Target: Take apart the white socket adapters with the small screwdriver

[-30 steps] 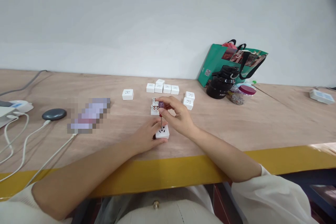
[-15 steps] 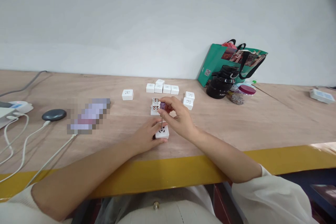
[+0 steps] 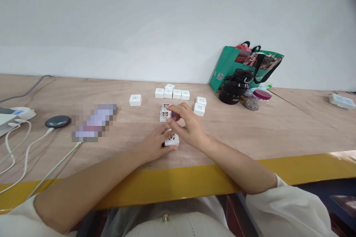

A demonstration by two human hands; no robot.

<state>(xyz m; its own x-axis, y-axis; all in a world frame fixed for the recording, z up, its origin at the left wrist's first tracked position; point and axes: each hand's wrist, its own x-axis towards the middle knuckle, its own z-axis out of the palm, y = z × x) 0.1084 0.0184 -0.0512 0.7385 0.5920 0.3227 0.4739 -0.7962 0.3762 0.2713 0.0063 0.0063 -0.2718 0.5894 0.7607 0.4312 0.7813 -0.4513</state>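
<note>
A white socket [image 3: 172, 141] lies on the table near its front edge. My left hand [image 3: 157, 142] grips it from the left, fingers along its far and near sides. Above it, my right hand [image 3: 187, 124] is closed round the purple handle of a screwdriver [image 3: 174, 115]. The screwdriver stands nearly upright, its shaft reaching down to the middle of the socket's face. Just beyond are two opened socket bases [image 3: 165, 115] with copper-coloured parts inside, partly hidden by my right fingers.
Several finished-looking white sockets [image 3: 177, 94] stand in a row behind, two more [image 3: 199, 109] to the right and a single socket [image 3: 135, 100] to the left. A black flask [image 3: 233, 90] and green bag [image 3: 226, 63] are at right; a phone [image 3: 94, 122] and white cables [image 3: 26, 155] at left.
My right fingers have shifted slightly round the screwdriver handle, and more of the opened bases shows. My left hand and the socket have stayed in place.
</note>
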